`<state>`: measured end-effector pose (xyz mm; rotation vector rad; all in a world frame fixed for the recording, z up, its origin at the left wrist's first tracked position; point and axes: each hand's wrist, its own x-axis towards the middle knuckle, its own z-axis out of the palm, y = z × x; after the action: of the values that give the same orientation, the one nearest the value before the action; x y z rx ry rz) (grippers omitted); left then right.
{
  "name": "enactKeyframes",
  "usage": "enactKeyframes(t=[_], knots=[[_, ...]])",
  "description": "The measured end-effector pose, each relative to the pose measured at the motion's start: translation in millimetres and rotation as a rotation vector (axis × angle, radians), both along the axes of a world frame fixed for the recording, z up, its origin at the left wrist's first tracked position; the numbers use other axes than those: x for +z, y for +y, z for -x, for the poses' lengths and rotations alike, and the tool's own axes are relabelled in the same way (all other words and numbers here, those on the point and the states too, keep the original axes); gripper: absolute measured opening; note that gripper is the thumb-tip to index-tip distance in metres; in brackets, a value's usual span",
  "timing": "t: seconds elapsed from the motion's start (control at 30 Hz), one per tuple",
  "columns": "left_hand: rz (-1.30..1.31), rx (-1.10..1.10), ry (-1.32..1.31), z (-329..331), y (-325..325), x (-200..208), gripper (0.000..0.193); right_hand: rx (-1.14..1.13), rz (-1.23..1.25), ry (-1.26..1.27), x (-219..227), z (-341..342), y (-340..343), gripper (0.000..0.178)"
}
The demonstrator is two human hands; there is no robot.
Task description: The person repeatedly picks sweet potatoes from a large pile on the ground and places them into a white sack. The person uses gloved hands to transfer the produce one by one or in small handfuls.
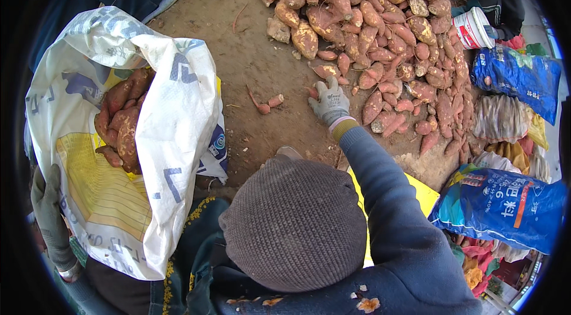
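Head view: right grip [331, 102], half-curled, against tuber [313, 93]

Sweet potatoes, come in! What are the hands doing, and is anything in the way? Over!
Left hand at white bag; right hand at edge of sweet potato pile, grips unclear. Some sweet potatoes bagged. Nothing seen between right hand and pile.

Sweet potatoes [386, 41]: dusty red-brown, some blotched tan-yellow. Ground [256, 47]: dull brown. Open sack [178, 107]: white, dark blue print, yellow inside. Right glove [331, 102]: pale grey, dark marks across the back. Left glove [49, 211]: deeper grey. Sleeve [372, 163]: faded navy, olive-yellow toward the wrist. Knit cap [294, 223]: grey-brown, ribbed. Lower blue bag [488, 202]: white print, orange stripe. Bucket [474, 28]: white with red.
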<state>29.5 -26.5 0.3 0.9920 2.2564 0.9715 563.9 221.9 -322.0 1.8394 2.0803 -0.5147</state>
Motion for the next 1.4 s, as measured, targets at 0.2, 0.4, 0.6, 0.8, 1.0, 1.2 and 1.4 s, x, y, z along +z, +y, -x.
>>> enactKeyframes(t=[0.2,0.4,0.6,0.8,1.0,1.2,1.4], knots=[[0.032,-0.035,-0.008,1,2,3,0.03,-0.138,0.08,0.029,1,-15,1,0.062],[0.044,-0.035,-0.022,3,-1,4,0.031,-0.562,0.066,0.516,-1,-16,-5,0.063],[0.088,-0.032,-0.011,0,5,5,0.038,-0.63,-0.145,1.605,93,10,24,0.062],[0.073,-0.067,-0.06,-5,10,8,0.041,0.555,-0.64,1.577,261,131,35,0.045],[0.043,-0.093,-0.045,-4,8,9,0.039,0.832,-0.326,1.244,312,213,12,0.058],[0.046,-0.005,-0.049,-6,7,8,0.038,0.011,-0.277,1.175,178,89,70,0.056],[0.034,0.012,-0.081,-11,4,8,0.037,-0.048,0.169,-0.082,13,-8,-29,0.06]])
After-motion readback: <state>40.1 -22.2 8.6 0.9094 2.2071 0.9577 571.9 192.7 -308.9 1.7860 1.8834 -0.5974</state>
